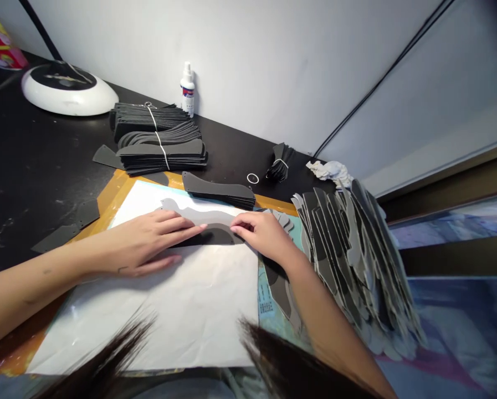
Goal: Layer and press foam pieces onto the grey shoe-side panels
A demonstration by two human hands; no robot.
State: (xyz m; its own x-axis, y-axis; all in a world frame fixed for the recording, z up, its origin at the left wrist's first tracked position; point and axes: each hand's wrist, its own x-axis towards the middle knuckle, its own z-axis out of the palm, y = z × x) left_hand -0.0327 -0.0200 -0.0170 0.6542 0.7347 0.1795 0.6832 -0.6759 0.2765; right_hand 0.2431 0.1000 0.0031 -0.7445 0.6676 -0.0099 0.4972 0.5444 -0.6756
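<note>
Sorry about the strands of dark hair (102,354) hanging across the bottom of my view. My left hand (144,244) and right hand (262,233) are both resting on a pale grey curved flat cutout (198,216), which lies across a dark grey curved cutout (215,237). The fingers on each hand are together and flat on top, not clamped on anything, with the two sets of tips just apart. Under all that is a wrinkled white paper sheet (148,316) on an orange board (119,188). Just right of my right wrist is a big fanned heap of grey cutouts (348,260). Past my hands sits a neat stack of dark curved cutouts (217,189), then string-tied black bundles (160,149) on a black tabletop (36,155). Behind those are a small white spray bottle (187,90) and a round white dish-shaped device (69,91).
</note>
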